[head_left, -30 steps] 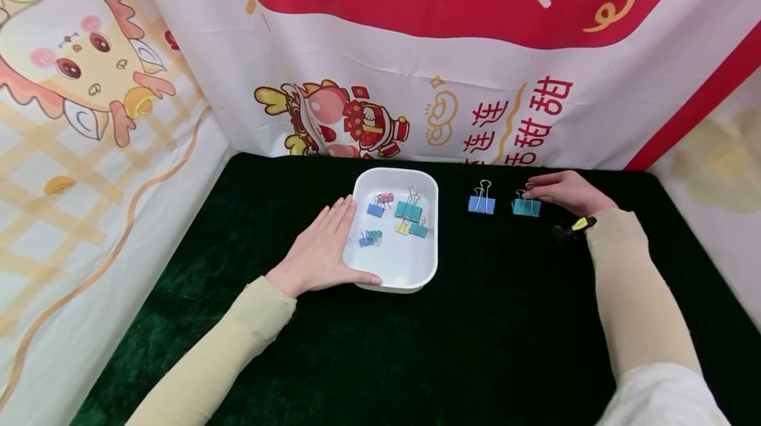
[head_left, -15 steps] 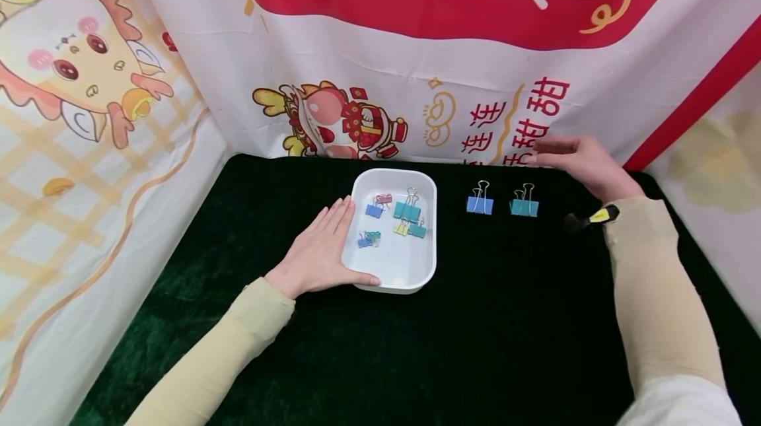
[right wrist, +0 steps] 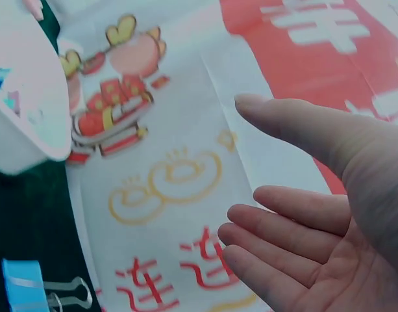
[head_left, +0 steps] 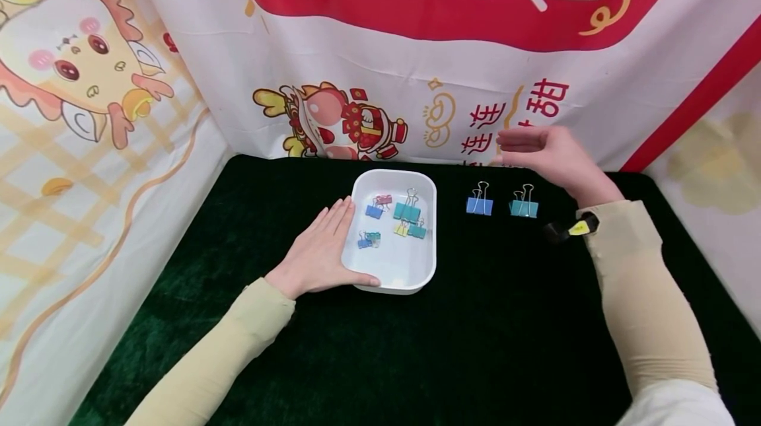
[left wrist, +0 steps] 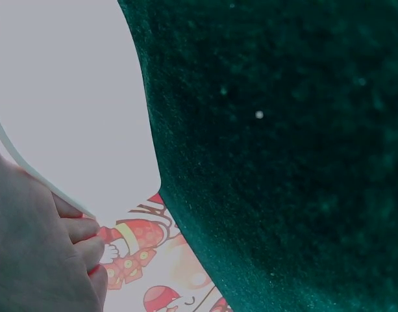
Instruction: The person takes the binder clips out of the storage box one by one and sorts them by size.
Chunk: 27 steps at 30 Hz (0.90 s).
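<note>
A white plastic tray (head_left: 395, 274) stands mid-table with several small binder clips inside, among them a teal one (head_left: 407, 211). My left hand (head_left: 321, 248) lies along its left side, fingers straight against the wall and thumb at the near rim. In the left wrist view its fingers (left wrist: 82, 244) line the tray's outer side. To the right of the tray, a blue binder clip (head_left: 479, 205) and a teal binder clip (head_left: 524, 208) sit apart from each other, handles pointing away. My right hand (head_left: 553, 155) hovers above and behind them, fingers extended, palm bare in the right wrist view.
Dark green velvet cloth (head_left: 475, 333) covers the table. A printed white and red curtain (head_left: 380, 49) hangs along the back edge, with another patterned one (head_left: 101, 148) on the left. A black and yellow strap piece (head_left: 579, 228) sits at the right wrist.
My right hand has let go of the teal binder clip, lifted up and back from it, then shifted left. The left hand and the tray have stayed put.
</note>
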### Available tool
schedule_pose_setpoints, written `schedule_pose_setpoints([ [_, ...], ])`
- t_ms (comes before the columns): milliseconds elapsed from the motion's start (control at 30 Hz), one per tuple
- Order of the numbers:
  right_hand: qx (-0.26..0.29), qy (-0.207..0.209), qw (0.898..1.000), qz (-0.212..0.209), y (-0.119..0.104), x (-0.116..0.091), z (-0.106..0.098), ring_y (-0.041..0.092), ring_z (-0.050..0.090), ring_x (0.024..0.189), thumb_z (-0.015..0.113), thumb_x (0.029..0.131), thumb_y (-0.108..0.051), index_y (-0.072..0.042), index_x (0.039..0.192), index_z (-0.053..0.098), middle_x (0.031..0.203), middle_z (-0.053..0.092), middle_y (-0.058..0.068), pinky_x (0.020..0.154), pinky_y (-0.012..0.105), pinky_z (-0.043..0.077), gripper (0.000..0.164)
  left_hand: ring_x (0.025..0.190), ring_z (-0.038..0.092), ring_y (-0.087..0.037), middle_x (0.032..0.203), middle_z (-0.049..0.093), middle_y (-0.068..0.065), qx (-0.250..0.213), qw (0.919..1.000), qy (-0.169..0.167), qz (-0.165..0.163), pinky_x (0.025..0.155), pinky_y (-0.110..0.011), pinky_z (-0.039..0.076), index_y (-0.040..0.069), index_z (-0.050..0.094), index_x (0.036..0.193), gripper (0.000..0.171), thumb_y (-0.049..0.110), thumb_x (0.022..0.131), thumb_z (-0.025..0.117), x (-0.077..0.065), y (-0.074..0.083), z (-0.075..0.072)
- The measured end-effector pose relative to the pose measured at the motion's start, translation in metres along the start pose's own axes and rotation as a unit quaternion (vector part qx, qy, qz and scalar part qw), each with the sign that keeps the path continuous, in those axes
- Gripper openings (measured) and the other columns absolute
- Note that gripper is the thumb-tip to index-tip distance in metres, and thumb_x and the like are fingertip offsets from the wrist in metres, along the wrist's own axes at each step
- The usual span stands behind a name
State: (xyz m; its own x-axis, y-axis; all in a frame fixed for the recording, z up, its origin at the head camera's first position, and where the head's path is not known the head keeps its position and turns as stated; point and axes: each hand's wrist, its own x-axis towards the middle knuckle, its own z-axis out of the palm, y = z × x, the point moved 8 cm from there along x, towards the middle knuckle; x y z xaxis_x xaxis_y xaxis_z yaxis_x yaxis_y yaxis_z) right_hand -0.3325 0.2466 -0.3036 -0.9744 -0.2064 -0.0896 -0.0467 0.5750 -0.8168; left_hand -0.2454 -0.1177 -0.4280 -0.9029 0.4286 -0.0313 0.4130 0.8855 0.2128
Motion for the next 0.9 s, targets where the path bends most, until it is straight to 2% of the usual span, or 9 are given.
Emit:
schedule_pose_setpoints([
  [300,0.026,-0.024,0.999,-0.039,-0.018,0.010,0.048,0.023,0.063,0.120,0.086,0.082,-0.046,-0.010,0.139,0.063,0.133,0.066,0.009,0.103,0.046,0.049,0.071,0.155,0.000,-0.020,0.170,0.001,-0.005,-0.003,1.0000,-0.001,-0.001,0.123,-0.041,0.005,0.009,0.005,0.164,0.139,0.095,0.067,0.056,-0.001,0.000,0.000],
  [433,0.031,-0.043,0.998,-0.032,-0.018,0.018,0.074,0.022,0.064,0.117,0.088,0.079,-0.045,-0.009,0.136,0.064,0.129,0.067,0.008,0.101,0.044,0.051,0.072,0.155,0.000,-0.020,0.170,0.001,-0.005,-0.003,1.0000,-0.001,-0.003,0.123,-0.041,0.005,0.008,0.005,0.164,0.139,0.095,0.067,0.056,-0.001,0.000,0.000],
  [567,0.038,-0.062,0.997,-0.038,-0.017,0.026,0.100,0.025,0.065,0.117,0.088,0.082,-0.037,-0.005,0.135,0.065,0.129,0.067,0.012,0.100,0.045,0.051,0.065,0.155,0.000,-0.020,0.170,0.001,-0.005,-0.004,1.0000,0.000,-0.004,0.123,-0.041,0.005,0.008,0.007,0.164,0.139,0.095,0.067,0.056,-0.002,0.000,0.000],
  [700,0.022,-0.079,0.996,-0.038,-0.015,0.034,0.124,0.025,0.064,0.119,0.086,0.085,-0.034,-0.005,0.137,0.064,0.133,0.065,0.014,0.101,0.044,0.051,0.063,0.155,0.001,-0.020,0.170,0.001,-0.005,-0.007,1.0000,0.000,-0.005,0.123,-0.041,0.005,0.008,0.007,0.164,0.138,0.093,0.068,0.058,-0.002,0.000,-0.001],
  [900,0.004,-0.090,0.996,-0.002,-0.011,0.044,0.150,0.026,0.060,0.125,0.083,0.087,-0.034,-0.005,0.141,0.060,0.139,0.061,0.013,0.104,0.043,0.048,0.066,0.155,0.000,-0.020,0.170,0.001,-0.004,-0.009,1.0000,-0.001,-0.005,0.123,-0.041,0.005,0.008,0.007,0.164,0.138,0.093,0.068,0.059,-0.003,0.001,-0.001],
])
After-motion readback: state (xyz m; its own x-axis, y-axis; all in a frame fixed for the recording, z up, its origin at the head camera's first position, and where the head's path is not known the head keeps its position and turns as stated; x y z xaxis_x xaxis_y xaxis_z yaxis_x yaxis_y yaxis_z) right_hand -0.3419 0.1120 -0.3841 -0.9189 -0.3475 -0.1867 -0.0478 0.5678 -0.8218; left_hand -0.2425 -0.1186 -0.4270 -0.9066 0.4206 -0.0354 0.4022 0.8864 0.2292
